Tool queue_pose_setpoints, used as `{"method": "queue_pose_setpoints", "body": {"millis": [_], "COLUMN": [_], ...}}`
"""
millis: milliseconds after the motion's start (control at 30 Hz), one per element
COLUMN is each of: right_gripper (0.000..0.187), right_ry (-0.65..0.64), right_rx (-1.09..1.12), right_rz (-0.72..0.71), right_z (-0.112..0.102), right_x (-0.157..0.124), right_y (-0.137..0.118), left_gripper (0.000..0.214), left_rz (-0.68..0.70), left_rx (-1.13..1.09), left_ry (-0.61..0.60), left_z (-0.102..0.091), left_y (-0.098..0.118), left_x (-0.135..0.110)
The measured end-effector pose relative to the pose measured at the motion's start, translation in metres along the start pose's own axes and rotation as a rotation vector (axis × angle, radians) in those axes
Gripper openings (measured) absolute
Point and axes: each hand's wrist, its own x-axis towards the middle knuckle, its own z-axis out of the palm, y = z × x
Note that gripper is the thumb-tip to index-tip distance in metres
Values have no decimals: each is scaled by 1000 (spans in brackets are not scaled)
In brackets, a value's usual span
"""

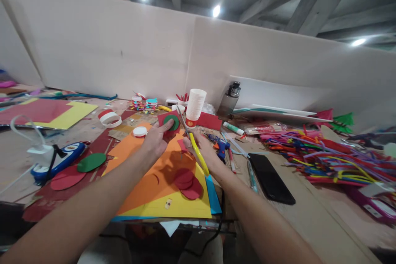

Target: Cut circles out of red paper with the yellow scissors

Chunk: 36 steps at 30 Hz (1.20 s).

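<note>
My left hand (158,137) pinches a piece of red paper (164,118) with a green paper circle (172,122) lying on top of it, the thumb pressing on the green. In my right hand (201,146) is a pair of scissors (198,152) with yellow handles, its blades pointing up and toward the red paper's right side. Whether the blades touch the paper I cannot tell. Below both hands, several red paper circles (188,183) lie on orange paper (145,189) and yellow paper (198,210).
A stack of white paper cups (196,105) stands behind my hands. To the right lie a blue glue gun (222,148), a black phone (271,178) and a heap of pipe cleaners (334,152). On the left are a green paper oval (91,162) and a blue-and-white power strip (62,159).
</note>
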Motion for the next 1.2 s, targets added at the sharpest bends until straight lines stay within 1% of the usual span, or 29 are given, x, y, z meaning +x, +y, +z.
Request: {"method": "queue_pose_setpoints", "body": {"millis": [100,233,333,500,700,800,867,1033,1100,1200], "right_gripper": [41,39,37,36,37,36,36,36,37,36], "right_ry": [-27,-33,-18,0,-14,-19,-27,-3,-6,-15], "right_rx": [-47,-57,-8,149,188,189,168,57,56,56], "right_rz": [0,-3,10,57,62,72,68,23,15,23], "right_z": [1,2,3,7,9,9,8,5,5,7], "right_x": [-1,-3,-3,-2,-3,-3,-3,-3,-3,-2], "right_y": [-1,-5,-5,1,3,1,-1,-8,-7,-2], "left_gripper": [23,29,31,30,29,31,33,36,35,32], "left_rz": [4,14,6,-28,-42,-38,-9,166,180,134], "left_rx": [-9,-1,2,18,15,17,34,52,55,38], "left_ry": [-8,-29,-23,5,43,37,18,-32,-30,-28], "left_z": [0,-1,-3,-5,-4,-3,-2,4,6,6], "left_y": [-2,-2,-2,-2,-1,-1,-1,0,1,2], "left_x": [-1,-1,0,1,2,1,0,-7,-9,-9]}}
